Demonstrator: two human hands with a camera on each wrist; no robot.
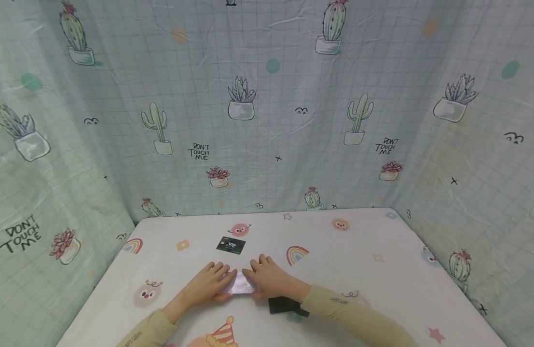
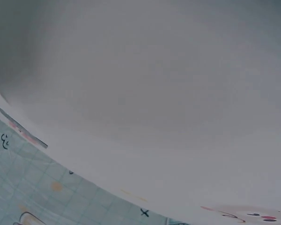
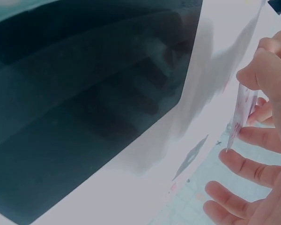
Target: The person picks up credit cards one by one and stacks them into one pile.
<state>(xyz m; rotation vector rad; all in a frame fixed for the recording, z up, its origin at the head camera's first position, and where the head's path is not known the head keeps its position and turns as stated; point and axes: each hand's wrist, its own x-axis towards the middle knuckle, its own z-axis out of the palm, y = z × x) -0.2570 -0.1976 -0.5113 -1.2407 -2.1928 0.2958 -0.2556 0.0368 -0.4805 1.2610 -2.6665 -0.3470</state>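
Note:
Both hands hold a thin, pale pinkish sheet (image 1: pixel 241 282) just above the table. My left hand (image 1: pixel 208 285) pinches its left end and my right hand (image 1: pixel 268 278) pinches its right end. In the right wrist view the sheet (image 3: pixel 245 110) looks thin and glossy with pink marks, gripped between thumb and fingers. A flat, glossy black slab (image 1: pixel 284 305) with a rounded corner, like a phone, lies partly hidden under my right forearm. Beyond the hands lies a black card (image 1: pixel 231 245) marked "Vip". The left wrist view does not show the left hand.
The white table (image 1: pixel 345 260) is printed with rainbows, stars and smiling faces. Around its back and sides hangs a pale grid-patterned curtain (image 1: pixel 275 130) with cactus drawings. The table's far edge meets this curtain.

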